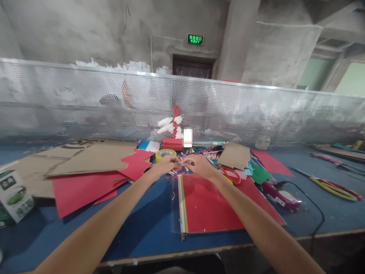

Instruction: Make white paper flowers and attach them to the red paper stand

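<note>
My left hand [168, 164] and my right hand [199, 164] meet over the middle of the table, fingertips pinched together. Whatever lies between them is small and pale, too blurred to name. Just beyond my left hand lies a yellow roll of tape [165, 153]. Under my right forearm is a clear packet of coloured paper [211, 209], red on top with striped edges at its left. Orange-handled scissors [232, 175] lie right of my right hand. Behind both hands stands a red box [172, 144] with a red hook-topped upright [175, 121] and white flowers [165, 125].
Cardboard sheets [94, 160] and red paper [85, 190] cover the left side, near a white-green carton [17, 196]. On the right are a purple device [282, 197] with a black cord, and long yellow-red-handled scissors [332, 186]. A perforated metal screen [242, 110] stands behind the table.
</note>
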Available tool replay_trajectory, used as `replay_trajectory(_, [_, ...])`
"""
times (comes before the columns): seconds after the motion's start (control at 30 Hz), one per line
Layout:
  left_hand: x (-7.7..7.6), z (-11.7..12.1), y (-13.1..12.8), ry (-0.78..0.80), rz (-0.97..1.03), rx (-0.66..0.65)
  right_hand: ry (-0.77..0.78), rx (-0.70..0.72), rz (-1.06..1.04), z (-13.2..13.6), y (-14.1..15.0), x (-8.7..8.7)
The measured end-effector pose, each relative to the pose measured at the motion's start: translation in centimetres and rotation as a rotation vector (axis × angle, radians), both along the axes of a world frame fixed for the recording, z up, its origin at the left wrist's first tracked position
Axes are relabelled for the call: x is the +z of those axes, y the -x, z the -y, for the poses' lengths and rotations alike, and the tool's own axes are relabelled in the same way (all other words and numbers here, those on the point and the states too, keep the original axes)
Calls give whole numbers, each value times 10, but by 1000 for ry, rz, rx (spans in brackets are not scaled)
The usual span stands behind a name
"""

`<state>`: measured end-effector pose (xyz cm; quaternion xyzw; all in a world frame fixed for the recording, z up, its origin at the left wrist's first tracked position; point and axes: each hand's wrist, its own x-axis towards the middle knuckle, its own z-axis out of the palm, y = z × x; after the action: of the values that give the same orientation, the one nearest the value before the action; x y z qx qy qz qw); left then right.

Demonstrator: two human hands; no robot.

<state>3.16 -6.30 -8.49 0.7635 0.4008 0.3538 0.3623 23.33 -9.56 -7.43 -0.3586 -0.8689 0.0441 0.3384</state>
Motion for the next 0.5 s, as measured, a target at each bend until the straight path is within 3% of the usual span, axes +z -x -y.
replay_trajectory(0.1, [-1, -5, 2, 71, 4, -53, 80, -34, -88, 2, 2, 0])
replay_trajectory(0.4, [5, -4, 2, 24, 32, -92, -2, -94, -109, -1, 2, 3])
replay_trajectory(0.5, [7, -3, 2, -13, -7, -74, 66, -84, -170, -3, 2, 1])
